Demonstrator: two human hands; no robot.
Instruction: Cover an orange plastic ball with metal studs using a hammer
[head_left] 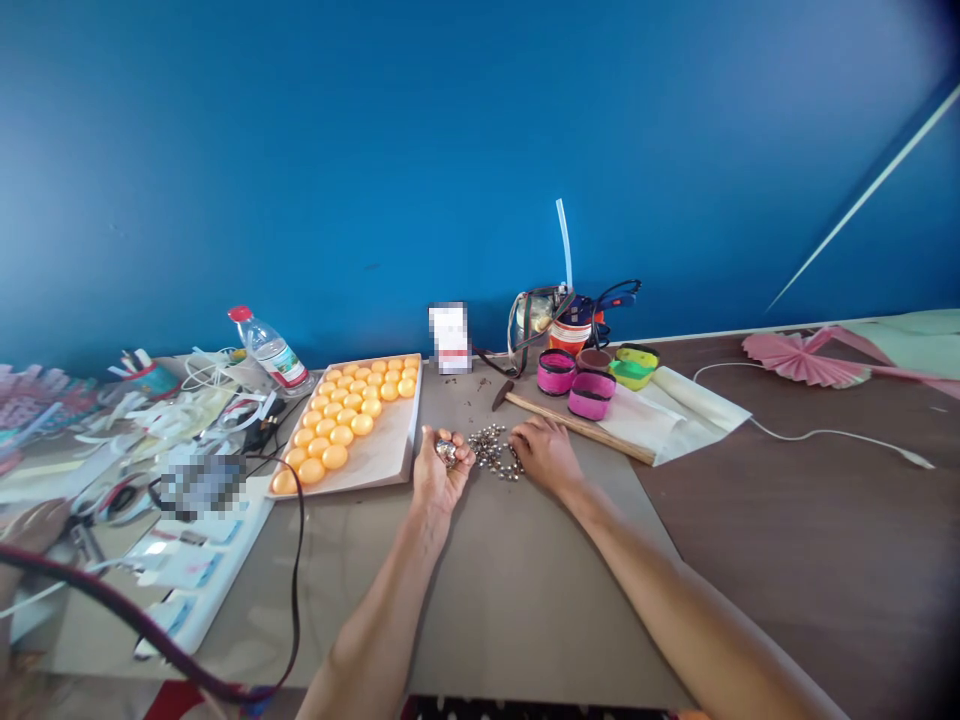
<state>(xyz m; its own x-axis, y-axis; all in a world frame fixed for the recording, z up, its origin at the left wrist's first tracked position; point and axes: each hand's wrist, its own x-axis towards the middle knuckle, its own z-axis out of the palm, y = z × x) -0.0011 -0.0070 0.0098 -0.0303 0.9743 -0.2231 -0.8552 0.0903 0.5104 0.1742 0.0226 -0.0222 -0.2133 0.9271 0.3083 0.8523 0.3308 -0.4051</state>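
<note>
A loose pile of small shiny metal pieces (491, 450) lies on the grey mat in front of me. To its left my left hand (442, 465) is turned palm up, its fingers curled around a cluster of the same metal pieces (448, 453). My right hand (547, 450) rests palm down at the pile's right edge, fingers bent and close together over some pieces. What its fingertips hold, if anything, is hidden. Just behind that hand lies a hammer (577, 425) with a wooden handle.
A tray (382, 445) of orange balls stands left, beside a bottle (274, 350). Pink rings (592, 395), a green ring (635, 367) and white sheets (697, 420) lie right. Cables, a power strip (202, 570) and another person's hand (37, 525) are farther left.
</note>
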